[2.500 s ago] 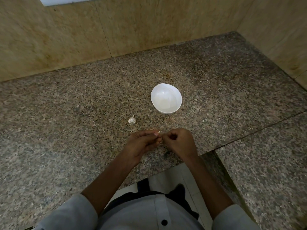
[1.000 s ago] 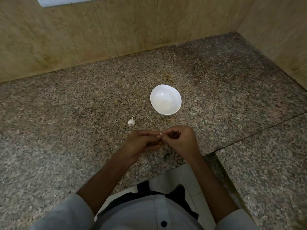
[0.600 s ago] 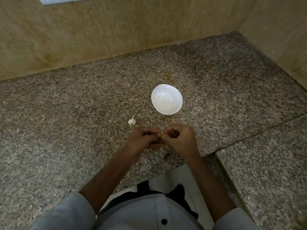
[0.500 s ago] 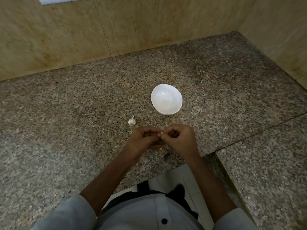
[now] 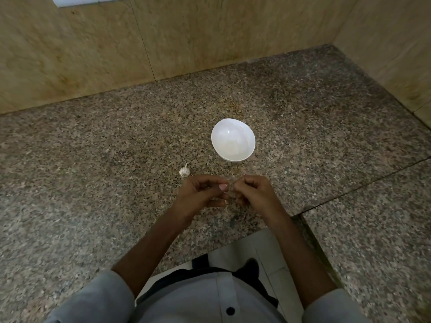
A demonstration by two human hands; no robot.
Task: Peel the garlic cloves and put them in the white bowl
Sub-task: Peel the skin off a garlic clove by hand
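Left hand (image 5: 200, 195), right hand (image 5: 254, 194) unmoved | clove (image 5: 230, 194) 1 | bowl (image 5: 233, 142) 1 | bulb (image 5: 184, 171) 1

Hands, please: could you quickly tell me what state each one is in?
Left hand: curled, pinching the garlic clove, mostly hidden.
Right hand: curled, pinching the same clove.

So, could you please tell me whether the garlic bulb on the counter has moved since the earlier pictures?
No. The garlic bulb keeps its place on the counter, left of and nearer than the white bowl; only the camera shifted slightly.
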